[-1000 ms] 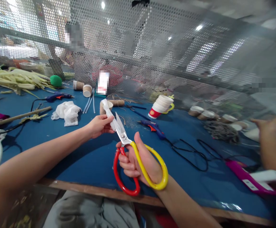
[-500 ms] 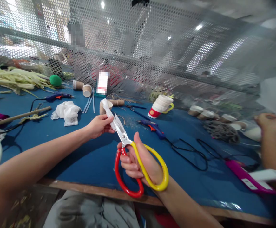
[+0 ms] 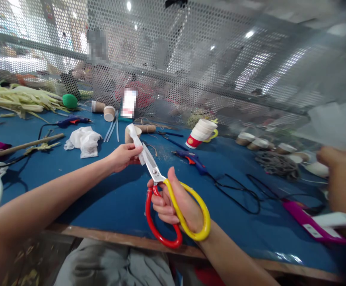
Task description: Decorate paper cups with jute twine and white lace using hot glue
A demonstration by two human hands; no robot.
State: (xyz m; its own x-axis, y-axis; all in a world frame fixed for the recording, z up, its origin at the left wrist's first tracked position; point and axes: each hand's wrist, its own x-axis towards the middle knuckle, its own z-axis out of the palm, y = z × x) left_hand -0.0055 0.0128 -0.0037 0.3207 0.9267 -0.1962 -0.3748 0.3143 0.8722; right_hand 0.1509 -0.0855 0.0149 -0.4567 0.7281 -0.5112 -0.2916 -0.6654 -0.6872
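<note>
My left hand (image 3: 125, 156) pinches a narrow white strip of thin, lace-like fabric (image 3: 134, 137) between thumb and fingers, above the blue tabletop. My right hand (image 3: 173, 204) is wrapped round scissors (image 3: 154, 169) with one red and one yellow handle. The scissor blades point up and away to the left, and their tips meet the strip just beside my left fingertips. Whether the blades are cutting through it I cannot tell. A crumpled piece of white fabric (image 3: 83, 141) lies left of my left hand. Behind the strip stands a small brown paper cup (image 3: 129, 136).
A blue glue gun (image 3: 191, 159) with a black cord lies to the right, near stacked white-and-red cups (image 3: 201, 133). Another glue gun (image 3: 73, 121), a stick (image 3: 26, 147) and pale husks (image 3: 20, 99) are left. At far right, a co-worker's hand (image 3: 337, 157) holds a white sheet (image 3: 334, 125).
The scissor blades have closed slightly, and the handles have drawn a little nearer each other. My left hand stays in place. The co-worker's white sheet has moved left into fuller view.
</note>
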